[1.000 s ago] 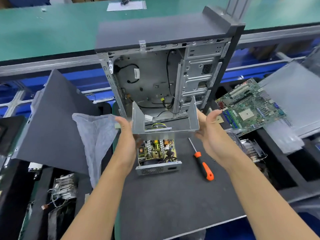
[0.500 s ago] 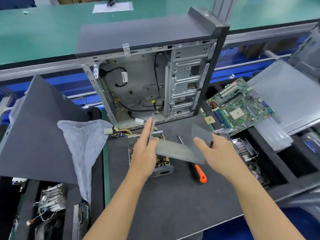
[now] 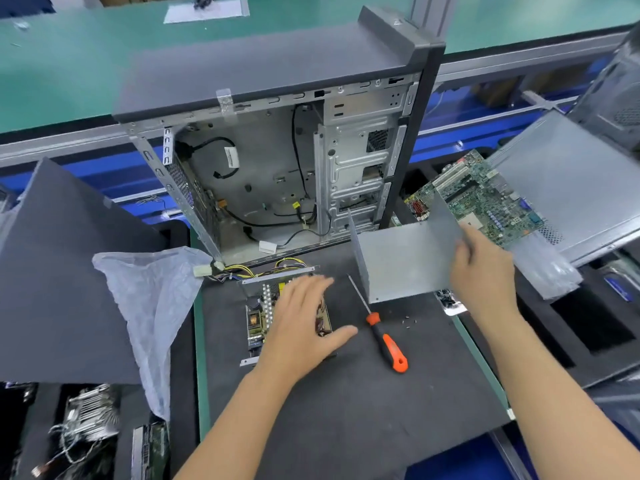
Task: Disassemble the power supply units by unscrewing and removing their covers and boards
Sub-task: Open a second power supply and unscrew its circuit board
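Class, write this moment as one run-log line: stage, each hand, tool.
stage: cover off | right hand: holds metal cover raised | left hand: open over power supply board | screwdriver: lying on mat, untouched

Right hand holding metal cover, left hand over power supply board

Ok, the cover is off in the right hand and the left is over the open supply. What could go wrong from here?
1. The left hand lies spread over the bare power supply board; exposed parts may still hold charge or prick the fingers.
2. The metal cover, gripped by the right hand, has raw edges that could cut, or knock the motherboard just behind it.
3. The loose screws beside the screwdriver could be swept off the mat.
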The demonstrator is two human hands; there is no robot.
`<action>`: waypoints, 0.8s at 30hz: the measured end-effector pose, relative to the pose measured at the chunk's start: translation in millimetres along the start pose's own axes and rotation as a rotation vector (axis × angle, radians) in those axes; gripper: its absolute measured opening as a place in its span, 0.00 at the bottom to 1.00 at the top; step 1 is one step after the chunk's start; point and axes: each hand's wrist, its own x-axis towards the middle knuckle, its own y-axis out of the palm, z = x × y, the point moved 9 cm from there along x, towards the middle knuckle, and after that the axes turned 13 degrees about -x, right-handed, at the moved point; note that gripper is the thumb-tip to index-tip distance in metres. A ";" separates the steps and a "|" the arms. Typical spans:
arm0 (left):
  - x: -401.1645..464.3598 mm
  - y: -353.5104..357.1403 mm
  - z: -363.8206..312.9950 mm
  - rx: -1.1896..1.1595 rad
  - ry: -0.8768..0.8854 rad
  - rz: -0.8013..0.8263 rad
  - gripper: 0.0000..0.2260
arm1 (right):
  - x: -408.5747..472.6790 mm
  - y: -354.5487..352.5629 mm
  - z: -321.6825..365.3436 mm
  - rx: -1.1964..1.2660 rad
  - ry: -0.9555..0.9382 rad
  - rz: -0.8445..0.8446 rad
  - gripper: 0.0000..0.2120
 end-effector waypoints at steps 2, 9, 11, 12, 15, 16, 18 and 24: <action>-8.9 -1.0 9.9 0.149 0.008 -0.013 0.30 | 13.0 -4.7 12.2 -0.085 -0.069 -0.058 0.20; -22.4 0.7 9.5 0.212 0.158 0.022 0.18 | 27.8 13.2 46.2 -0.327 -0.259 -0.160 0.23; -23.9 1.1 9.4 0.233 0.193 -0.002 0.16 | 26.5 21.2 52.7 -0.347 -0.294 -0.167 0.23; -24.4 1.3 9.5 0.242 0.208 -0.013 0.16 | 25.9 25.0 54.5 -0.363 -0.305 -0.169 0.24; -26.1 2.3 6.8 0.278 0.280 -0.050 0.12 | 23.9 34.3 53.8 -0.385 -0.307 -0.178 0.25; -26.7 2.6 6.1 0.292 0.294 -0.062 0.12 | 22.8 36.1 53.3 -0.372 -0.315 -0.189 0.25; -26.9 2.2 5.7 0.293 0.296 -0.084 0.14 | 20.6 40.3 50.7 -0.351 -0.331 -0.202 0.25; -25.9 2.0 8.0 0.279 0.239 -0.068 0.15 | 21.8 56.4 40.9 -0.278 -0.290 -0.121 0.23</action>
